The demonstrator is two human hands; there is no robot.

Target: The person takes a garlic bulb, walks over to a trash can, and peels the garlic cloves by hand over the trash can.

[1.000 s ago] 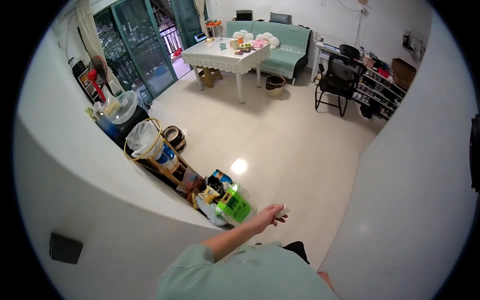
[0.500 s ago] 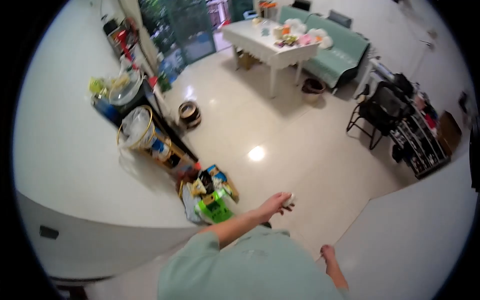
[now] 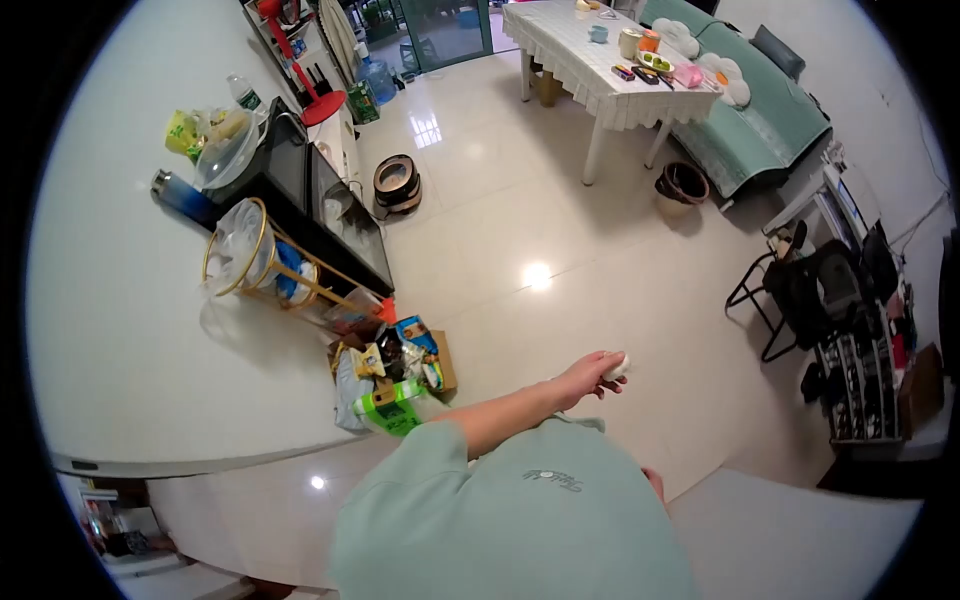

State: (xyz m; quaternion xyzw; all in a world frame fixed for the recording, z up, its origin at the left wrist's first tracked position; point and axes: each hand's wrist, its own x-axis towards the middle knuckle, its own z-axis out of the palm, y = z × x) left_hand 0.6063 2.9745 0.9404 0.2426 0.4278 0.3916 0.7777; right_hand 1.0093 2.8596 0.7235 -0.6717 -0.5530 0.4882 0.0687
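My left hand [image 3: 592, 380] is stretched out in front of my body above the tiled floor, its fingers wrapped round a small white object [image 3: 618, 368]. What the object is cannot be made out. Of my right arm only a small strip of skin shows at the right edge of my green shirt [image 3: 540, 500]; the fingers of that hand are hidden. Nearest to my left forearm, on the floor, stands a green and clear bag [image 3: 393, 408] beside a cardboard box [image 3: 446, 362] of packets.
A gold-framed stand [image 3: 262, 245] and a black cabinet [image 3: 350, 215] line the left wall. Ahead are a white table [image 3: 560, 50], a waste bin [image 3: 682, 185] and a green sofa [image 3: 745, 135]. A black chair [image 3: 815, 285] and a shoe rack [image 3: 858, 395] stand at right.
The view has turned and tilted, so the room appears rotated. My left hand still holds the white object, now further right in view. My right hand, visible half a second ago, is mostly hidden.
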